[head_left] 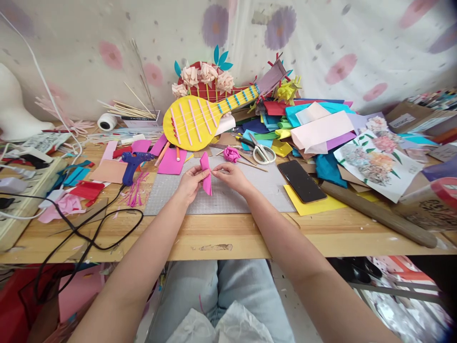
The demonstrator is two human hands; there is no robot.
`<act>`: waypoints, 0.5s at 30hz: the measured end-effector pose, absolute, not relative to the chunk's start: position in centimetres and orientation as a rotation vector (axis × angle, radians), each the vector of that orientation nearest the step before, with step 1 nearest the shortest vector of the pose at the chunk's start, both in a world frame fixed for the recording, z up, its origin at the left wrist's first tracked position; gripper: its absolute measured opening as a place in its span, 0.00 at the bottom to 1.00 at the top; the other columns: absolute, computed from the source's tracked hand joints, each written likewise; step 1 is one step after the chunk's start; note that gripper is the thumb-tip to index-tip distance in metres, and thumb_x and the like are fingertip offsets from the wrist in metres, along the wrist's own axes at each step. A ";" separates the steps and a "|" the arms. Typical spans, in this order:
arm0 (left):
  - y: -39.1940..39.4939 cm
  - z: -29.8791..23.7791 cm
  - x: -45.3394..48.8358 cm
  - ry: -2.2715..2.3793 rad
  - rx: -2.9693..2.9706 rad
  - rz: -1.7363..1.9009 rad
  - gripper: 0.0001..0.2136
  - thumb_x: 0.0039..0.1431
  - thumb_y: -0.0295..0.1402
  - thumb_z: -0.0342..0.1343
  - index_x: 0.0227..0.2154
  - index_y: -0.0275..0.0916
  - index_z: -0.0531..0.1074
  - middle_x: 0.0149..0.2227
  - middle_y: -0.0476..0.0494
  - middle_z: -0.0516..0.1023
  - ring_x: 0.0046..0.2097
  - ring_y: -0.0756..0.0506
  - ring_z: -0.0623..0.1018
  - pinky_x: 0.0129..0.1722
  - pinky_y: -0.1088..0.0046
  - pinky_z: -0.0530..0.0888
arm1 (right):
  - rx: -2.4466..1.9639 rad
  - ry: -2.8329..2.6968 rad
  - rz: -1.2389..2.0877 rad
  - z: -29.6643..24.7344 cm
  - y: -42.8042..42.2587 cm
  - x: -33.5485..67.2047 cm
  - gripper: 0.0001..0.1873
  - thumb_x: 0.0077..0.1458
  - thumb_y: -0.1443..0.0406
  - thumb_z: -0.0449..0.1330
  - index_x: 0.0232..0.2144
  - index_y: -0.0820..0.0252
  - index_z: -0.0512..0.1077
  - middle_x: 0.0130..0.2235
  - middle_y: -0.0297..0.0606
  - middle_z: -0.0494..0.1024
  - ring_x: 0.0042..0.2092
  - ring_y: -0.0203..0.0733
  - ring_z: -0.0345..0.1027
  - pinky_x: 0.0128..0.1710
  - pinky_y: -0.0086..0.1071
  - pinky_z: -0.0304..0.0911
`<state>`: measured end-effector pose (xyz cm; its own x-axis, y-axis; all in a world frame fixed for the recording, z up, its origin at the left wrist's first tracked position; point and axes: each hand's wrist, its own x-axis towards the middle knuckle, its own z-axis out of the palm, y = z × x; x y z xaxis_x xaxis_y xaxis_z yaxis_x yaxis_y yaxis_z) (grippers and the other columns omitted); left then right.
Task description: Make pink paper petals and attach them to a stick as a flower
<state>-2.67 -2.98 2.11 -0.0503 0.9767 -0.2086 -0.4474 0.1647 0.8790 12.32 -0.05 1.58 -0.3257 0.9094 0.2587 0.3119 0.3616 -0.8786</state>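
Note:
A folded strip of pink paper (pixel 206 173) stands upright over the grey cutting mat (pixel 228 197), pinched at its middle. My left hand (pixel 190 182) is closed on its left side and my right hand (pixel 232 176) is closed on its right side, fingertips meeting at the fold. Just behind my hands lies a pink paper rose on a stick (pixel 232 154). White-handled scissors (pixel 262 151) lie to the right of the rose. A blue glue gun (pixel 133 164) stands to the left of the mat, its black cord trailing off the table's front edge.
A yellow paper guitar (pixel 200 119) leans at the back before paper roses. Coloured paper sheets (pixel 314 124) pile up at the right. A black phone (pixel 302 180) lies on yellow paper beside a wooden rolling pin (pixel 378 214). Paper scraps and a power strip (pixel 21 190) crowd the left.

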 end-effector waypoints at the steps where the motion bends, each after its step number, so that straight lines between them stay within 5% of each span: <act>1: -3.0 2.1 -2.7 1.017 0.693 1.322 0.12 0.36 0.26 0.65 0.28 0.36 0.71 0.26 0.52 0.75 0.28 0.55 0.73 0.29 0.79 0.69 | -1.066 -1.823 0.961 1.6 -0.1 12.3 0.14 0.46 0.54 0.59 0.27 0.59 0.73 0.33 0.37 0.74 0.39 0.40 0.65 0.42 0.35 0.58; 15: -3.0 1.9 -2.9 0.917 0.716 1.258 0.12 0.39 0.34 0.66 0.27 0.37 0.71 0.22 0.52 0.74 0.24 0.53 0.72 0.29 0.75 0.72 | -0.901 -1.778 1.191 2.1 -0.9 12.4 0.16 0.47 0.52 0.58 0.28 0.59 0.71 0.33 0.35 0.72 0.36 0.36 0.63 0.33 0.29 0.58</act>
<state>-2.91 -3.03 1.88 0.0569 0.9822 -0.1791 -0.4711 0.1846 0.8626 12.36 -0.85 2.11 -0.4288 0.8751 0.2245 0.1251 0.3036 -0.9446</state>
